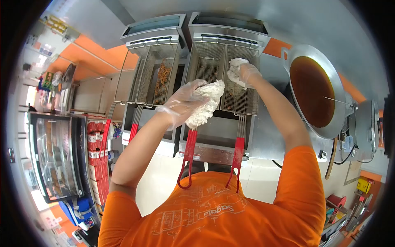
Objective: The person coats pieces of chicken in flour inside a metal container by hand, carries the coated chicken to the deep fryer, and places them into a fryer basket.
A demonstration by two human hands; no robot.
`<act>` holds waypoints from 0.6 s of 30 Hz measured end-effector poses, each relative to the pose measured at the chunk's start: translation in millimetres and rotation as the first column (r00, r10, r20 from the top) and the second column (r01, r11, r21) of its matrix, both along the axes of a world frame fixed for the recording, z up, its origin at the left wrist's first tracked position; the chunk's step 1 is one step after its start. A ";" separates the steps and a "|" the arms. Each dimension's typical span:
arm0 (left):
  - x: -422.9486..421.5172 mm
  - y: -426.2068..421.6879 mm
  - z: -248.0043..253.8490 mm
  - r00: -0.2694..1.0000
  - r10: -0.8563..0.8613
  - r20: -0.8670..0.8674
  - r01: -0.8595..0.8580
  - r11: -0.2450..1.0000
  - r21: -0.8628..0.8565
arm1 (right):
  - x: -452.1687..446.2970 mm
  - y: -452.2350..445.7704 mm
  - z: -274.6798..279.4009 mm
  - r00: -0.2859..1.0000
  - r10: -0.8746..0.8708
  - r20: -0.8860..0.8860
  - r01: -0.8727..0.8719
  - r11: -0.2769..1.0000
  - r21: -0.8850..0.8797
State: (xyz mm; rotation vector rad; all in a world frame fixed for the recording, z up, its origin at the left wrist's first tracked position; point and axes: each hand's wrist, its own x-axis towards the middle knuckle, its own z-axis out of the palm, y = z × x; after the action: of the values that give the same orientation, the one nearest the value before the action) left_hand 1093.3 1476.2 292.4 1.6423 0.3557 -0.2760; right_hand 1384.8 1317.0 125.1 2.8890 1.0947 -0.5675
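My left hand [184, 101], in a clear plastic glove, is closed around a flour-coated piece of chicken [209, 103]. It is above the front of a wire fryer basket [196, 55] with a red handle [189, 154]. My right hand [249, 75], also gloved, grips another flour-coated piece [235, 71] over the neighbouring fryer basket [242, 105]. That basket's red handle [237, 156] points toward me. A few brown crumbs lie in the mesh. My right fingers are partly hidden behind the hand and the white coating.
At left, another wire basket [144, 88] stands by one holding brown fried crumbs [163, 78]. A large metal pan [293, 53] of dark brown liquid is at right, with a thin rod in it. A glass display case [53, 156] and stacked red boxes [97, 164] stand farther left.
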 end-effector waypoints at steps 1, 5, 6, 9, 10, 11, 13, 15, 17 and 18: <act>15.5 -3.2 -1.1 0.993 -0.094 0.066 0.078 0.975 0.206 | 1.3 -3.6 18.4 1.000 0.003 -0.012 -0.003 1.000 -0.002; 82.4 -20.2 -46.6 0.936 -0.330 0.123 0.191 0.768 0.612 | -3.8 -37.3 90.6 0.983 -0.047 -0.180 0.095 0.957 0.272; 98.9 -26.4 -59.7 0.932 -0.345 0.115 0.202 0.755 0.623 | 4.7 -49.5 82.8 0.987 -0.018 -0.161 0.070 0.945 0.319; 136.5 -47.5 -68.0 0.869 -0.493 0.048 0.386 0.735 0.557 | -16.5 -63.9 98.1 0.990 0.021 -0.141 0.012 0.973 0.230; 144.3 -53.0 -75.3 0.848 -0.529 0.025 0.405 0.678 0.613 | -20.9 -67.5 96.8 0.984 0.050 -0.171 -0.018 0.983 0.184; 148.8 -57.4 -83.2 0.846 -0.532 -0.025 0.428 0.652 0.625 | -24.7 -70.3 94.1 0.976 0.079 -0.205 -0.050 0.989 0.142; 155.2 -65.7 -82.3 0.838 -0.531 -0.127 0.475 0.594 0.649 | -31.9 -72.0 86.2 0.970 0.100 -0.224 -0.083 0.993 0.083; 160.8 -68.7 -113.6 0.841 -0.521 -0.149 0.466 0.556 0.688 | -46.3 -73.1 72.0 0.976 0.091 -0.197 -0.084 0.995 0.046; 165.3 -72.6 -133.8 0.847 -0.521 -0.108 0.432 0.555 0.711 | -48.5 -71.9 37.7 0.983 0.085 -0.165 -0.067 0.991 0.113; 168.0 -75.0 -135.1 0.844 -0.517 -0.141 0.450 0.541 0.710 | -48.1 -71.3 32.7 0.986 0.082 -0.144 -0.061 0.987 0.146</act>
State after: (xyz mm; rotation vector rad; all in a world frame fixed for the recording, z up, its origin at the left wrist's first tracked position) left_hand 1261.2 1401.2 157.3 2.5448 -0.1158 -0.5288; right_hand 1336.7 1245.7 157.9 2.9509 1.3034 -0.7437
